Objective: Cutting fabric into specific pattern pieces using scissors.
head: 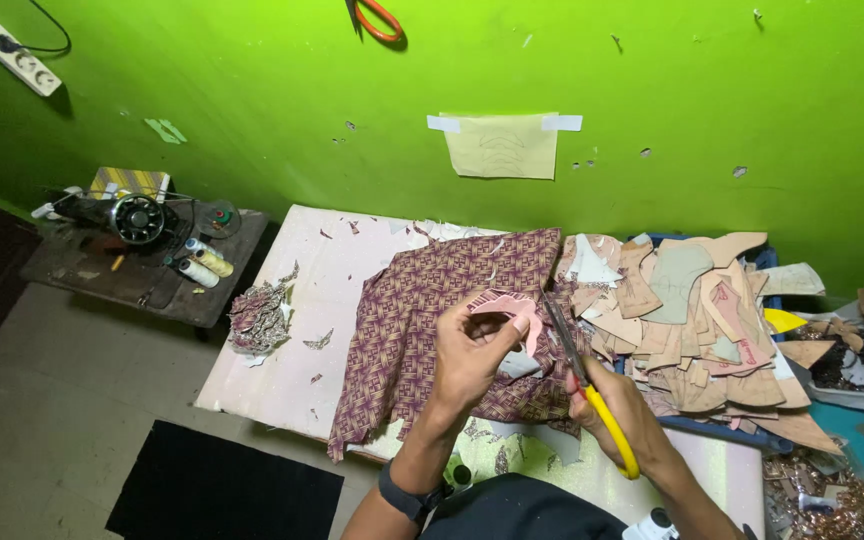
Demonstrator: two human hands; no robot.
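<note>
My left hand (472,350) pinches a small pink curved piece of material (508,302) and holds it up over the patterned maroon-and-tan fabric (432,310) spread on the white table (292,310). My right hand (612,405) grips yellow-handled scissors (592,385). Their blades point up toward the pink piece, close beside its right edge.
A heap of tan cardboard pattern pieces (692,310) lies at the right. Fabric scraps (260,318) sit at the table's left edge. A sewing machine (137,215) and thread spools (202,262) rest on a dark side table. A paper sheet (502,145) is taped to the green wall.
</note>
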